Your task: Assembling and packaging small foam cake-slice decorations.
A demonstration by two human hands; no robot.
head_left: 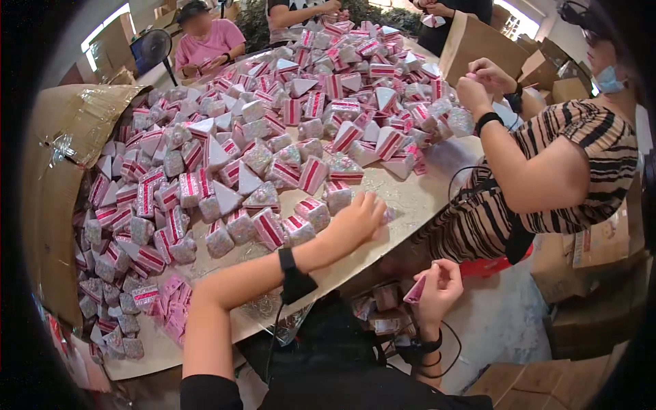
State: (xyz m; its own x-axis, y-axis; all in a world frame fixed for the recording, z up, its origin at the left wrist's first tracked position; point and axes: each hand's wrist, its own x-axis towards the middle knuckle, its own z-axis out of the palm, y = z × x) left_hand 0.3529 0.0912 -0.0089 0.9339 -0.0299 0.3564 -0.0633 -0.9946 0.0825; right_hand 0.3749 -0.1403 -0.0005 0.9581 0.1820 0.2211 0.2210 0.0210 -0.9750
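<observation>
My left hand reaches across the near edge of the table, its fingers curled down. A small shiny, iridescent bit peeks out beside those fingers; most of it is hidden. Off the table's edge, my right hand pinches a small pink triangular card between thumb and fingers. Glittery toy cake slices, white with pink and red stripes, lie closest to my left hand. Loose pink cards sit in a clear bag near my left elbow.
A large heap of cake slices covers the table. A cardboard wall borders its left side. At the right, a person in a striped top works with raised hands. More people stand or sit at the far side. Boxes are stacked at right.
</observation>
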